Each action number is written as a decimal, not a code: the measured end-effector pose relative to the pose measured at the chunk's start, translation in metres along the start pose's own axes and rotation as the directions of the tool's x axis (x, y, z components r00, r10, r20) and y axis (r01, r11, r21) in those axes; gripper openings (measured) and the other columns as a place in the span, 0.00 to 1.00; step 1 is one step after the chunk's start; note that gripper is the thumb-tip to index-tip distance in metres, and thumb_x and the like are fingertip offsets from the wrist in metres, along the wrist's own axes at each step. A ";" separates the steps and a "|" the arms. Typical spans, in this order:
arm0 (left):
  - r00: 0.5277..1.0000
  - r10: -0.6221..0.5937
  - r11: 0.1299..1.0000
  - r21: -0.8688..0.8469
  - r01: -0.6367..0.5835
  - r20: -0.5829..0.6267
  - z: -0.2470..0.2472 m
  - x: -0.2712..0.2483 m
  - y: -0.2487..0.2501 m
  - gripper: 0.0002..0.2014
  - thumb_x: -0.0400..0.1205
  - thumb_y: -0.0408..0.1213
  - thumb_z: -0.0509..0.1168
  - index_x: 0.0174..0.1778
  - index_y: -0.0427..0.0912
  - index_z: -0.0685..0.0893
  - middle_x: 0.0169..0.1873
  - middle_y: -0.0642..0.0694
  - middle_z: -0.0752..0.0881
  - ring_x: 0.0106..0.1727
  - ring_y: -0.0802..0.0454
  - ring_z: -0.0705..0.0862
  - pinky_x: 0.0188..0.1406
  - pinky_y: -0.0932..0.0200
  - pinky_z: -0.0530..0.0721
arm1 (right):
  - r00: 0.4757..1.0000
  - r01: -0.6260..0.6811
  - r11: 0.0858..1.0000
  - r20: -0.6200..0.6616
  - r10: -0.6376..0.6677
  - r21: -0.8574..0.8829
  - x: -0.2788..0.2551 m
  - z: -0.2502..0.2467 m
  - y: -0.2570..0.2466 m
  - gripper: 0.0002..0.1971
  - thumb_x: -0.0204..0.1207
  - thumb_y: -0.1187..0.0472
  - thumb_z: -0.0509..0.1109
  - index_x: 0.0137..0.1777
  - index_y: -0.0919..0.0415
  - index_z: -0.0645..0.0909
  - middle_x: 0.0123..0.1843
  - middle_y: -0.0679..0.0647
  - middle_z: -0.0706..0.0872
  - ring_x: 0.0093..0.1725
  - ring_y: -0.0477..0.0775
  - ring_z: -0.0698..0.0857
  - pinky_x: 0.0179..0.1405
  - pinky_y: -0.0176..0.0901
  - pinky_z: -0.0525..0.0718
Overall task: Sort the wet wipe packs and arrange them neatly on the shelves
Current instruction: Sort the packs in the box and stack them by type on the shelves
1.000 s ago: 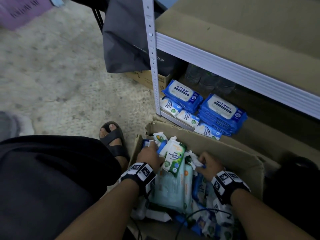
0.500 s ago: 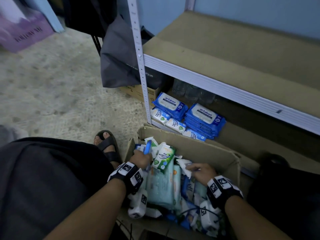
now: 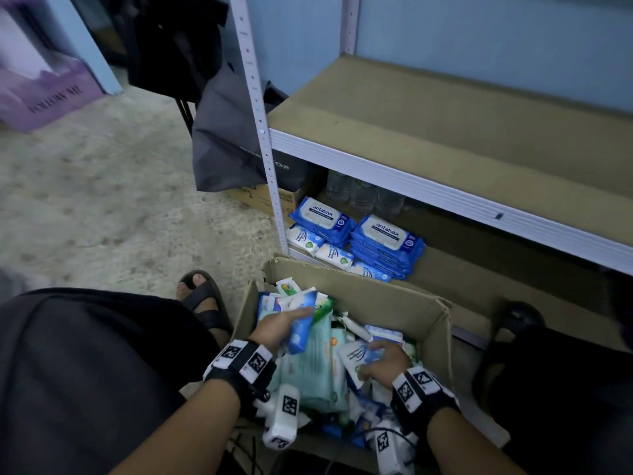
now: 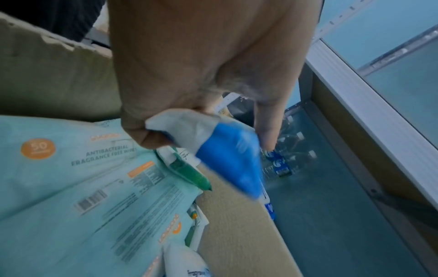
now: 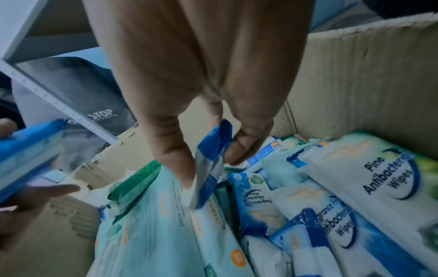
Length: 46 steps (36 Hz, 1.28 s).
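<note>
While held: two packs (image 3: pixel 301 325) (one each).

1. The left hand (image 4: pixel 201 61) pinches a blue-and-white pack (image 4: pixel 227 150) above the box wall (image 4: pixel 239 234).
2. A teal pack (image 4: pixel 78 187) lies in the box.
3. Bottles (image 4: pixel 284 155) stand under the shelf (image 4: pixel 369 110).

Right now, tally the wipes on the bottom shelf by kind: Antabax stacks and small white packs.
Antabax stacks: 2
Small white packs: 3
Total: 5
</note>
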<state>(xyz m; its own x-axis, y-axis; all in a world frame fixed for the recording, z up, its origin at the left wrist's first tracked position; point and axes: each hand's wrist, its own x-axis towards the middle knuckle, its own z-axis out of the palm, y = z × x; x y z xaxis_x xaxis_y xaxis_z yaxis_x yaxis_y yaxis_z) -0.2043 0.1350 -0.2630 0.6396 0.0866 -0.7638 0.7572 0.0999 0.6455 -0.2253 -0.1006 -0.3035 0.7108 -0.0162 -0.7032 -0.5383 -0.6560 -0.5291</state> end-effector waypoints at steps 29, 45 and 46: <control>0.981 0.184 0.980 -0.066 -0.188 -0.058 0.027 0.007 0.036 0.07 0.82 0.36 0.71 0.48 0.36 0.82 0.50 0.31 0.89 0.46 0.37 0.88 0.48 0.44 0.85 | 0.987 0.110 0.983 -0.131 -0.091 0.145 0.004 -0.017 -0.035 0.31 0.65 0.49 0.81 0.63 0.50 0.68 0.53 0.50 0.84 0.49 0.51 0.85 0.51 0.48 0.85; 0.926 0.362 0.919 0.211 -0.334 -0.108 0.060 0.078 0.123 0.32 0.74 0.35 0.76 0.71 0.50 0.69 0.58 0.43 0.84 0.48 0.45 0.87 0.50 0.43 0.89 | 0.891 0.298 0.820 -0.166 -0.422 -0.489 0.055 -0.130 -0.102 0.28 0.67 0.42 0.79 0.62 0.56 0.80 0.57 0.57 0.79 0.60 0.59 0.79 0.55 0.46 0.77; 0.932 0.343 0.919 0.246 -0.307 -0.117 0.060 0.084 0.128 0.28 0.71 0.39 0.77 0.65 0.50 0.72 0.56 0.42 0.85 0.47 0.44 0.87 0.50 0.43 0.89 | 0.887 0.300 0.800 -0.156 -0.434 -0.520 0.062 -0.137 -0.104 0.30 0.68 0.42 0.79 0.65 0.57 0.80 0.60 0.58 0.79 0.62 0.60 0.78 0.57 0.46 0.77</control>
<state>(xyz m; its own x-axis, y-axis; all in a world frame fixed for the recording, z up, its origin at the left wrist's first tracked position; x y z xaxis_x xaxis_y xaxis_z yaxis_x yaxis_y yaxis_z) -0.0459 0.0952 -0.2442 0.8404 0.2305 -0.4906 0.5321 -0.1785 0.8276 -0.0635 -0.1367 -0.2267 0.9349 0.1528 -0.3203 0.0180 -0.9218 -0.3873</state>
